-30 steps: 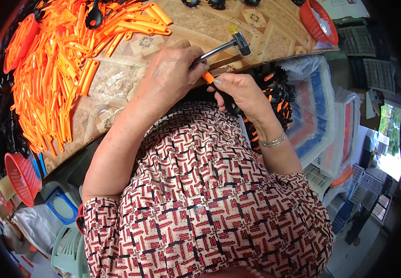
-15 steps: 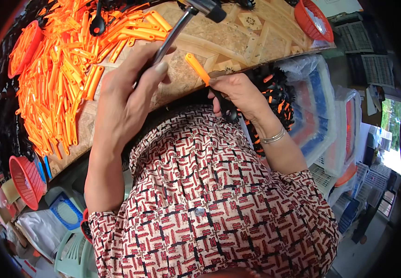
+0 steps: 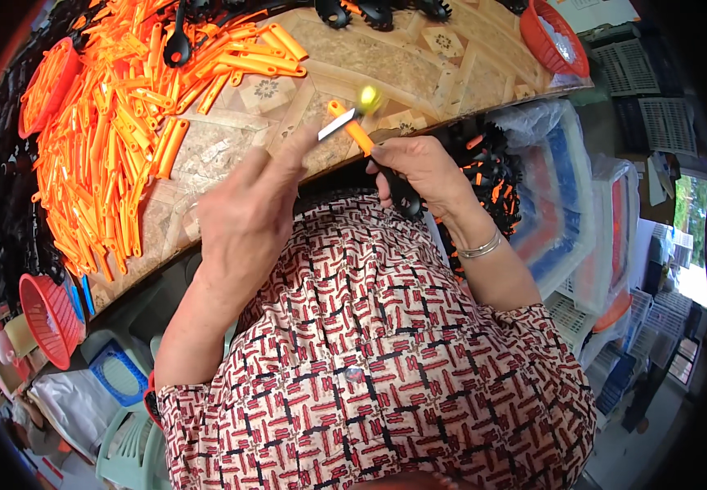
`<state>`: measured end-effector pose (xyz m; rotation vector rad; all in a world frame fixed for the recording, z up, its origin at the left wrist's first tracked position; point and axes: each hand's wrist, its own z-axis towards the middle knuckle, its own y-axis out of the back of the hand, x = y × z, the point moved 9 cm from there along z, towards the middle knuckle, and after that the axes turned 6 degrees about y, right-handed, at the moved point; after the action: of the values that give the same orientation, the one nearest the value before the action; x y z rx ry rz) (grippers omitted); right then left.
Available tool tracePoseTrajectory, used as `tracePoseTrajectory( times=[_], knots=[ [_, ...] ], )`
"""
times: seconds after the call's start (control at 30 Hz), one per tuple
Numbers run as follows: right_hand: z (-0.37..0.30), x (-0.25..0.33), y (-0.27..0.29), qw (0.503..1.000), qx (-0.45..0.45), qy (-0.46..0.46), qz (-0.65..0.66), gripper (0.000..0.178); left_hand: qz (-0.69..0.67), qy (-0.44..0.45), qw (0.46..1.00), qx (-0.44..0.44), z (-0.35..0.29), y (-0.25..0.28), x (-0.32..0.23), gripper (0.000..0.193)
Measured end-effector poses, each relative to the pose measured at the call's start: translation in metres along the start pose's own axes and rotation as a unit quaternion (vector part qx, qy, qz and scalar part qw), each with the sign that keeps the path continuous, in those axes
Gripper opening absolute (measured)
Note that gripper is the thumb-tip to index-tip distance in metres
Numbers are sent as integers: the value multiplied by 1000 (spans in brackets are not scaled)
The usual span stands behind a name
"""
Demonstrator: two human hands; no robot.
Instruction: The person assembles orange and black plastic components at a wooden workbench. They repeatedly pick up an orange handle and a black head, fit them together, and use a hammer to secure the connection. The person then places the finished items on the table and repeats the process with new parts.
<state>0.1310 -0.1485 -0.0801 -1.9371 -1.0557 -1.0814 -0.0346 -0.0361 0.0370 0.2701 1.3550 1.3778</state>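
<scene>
orange handle [image 3: 361, 138] in right hand [image 3: 428, 167]

Glare at window [image 3: 693, 245], blurred hammer [image 3: 339, 124], dark rim

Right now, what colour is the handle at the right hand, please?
The handle is orange, best seen in the head view.

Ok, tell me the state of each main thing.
Left hand: closed on the hammer, blurred.
Hammer: held, yellow end blurred.
Right hand: gripping the orange-handled utensil.
Orange-handled utensil: held tilted, partly covered.
Loose orange handles: heaped on the table.
Upper-left red basket: holding orange pieces.
Black spoon: lying on the orange heap.
</scene>
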Motion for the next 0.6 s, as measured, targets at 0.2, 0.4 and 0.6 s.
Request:
tracePoseTrajectory(
  times=[0.2,0.4,0.6],
  knots=[
    [-3,-1,13,1000,12,1,-15,27,-89,10,996,21,-6,2,5,59],
    [-42,51,150,814,-8,-1,-580,32,-237,133,962,-2,-7,-8,66,43],
    [5,152,91,768,-142,257,-570,29,-402,302,864,25,2,-11,86,38]
  ],
)
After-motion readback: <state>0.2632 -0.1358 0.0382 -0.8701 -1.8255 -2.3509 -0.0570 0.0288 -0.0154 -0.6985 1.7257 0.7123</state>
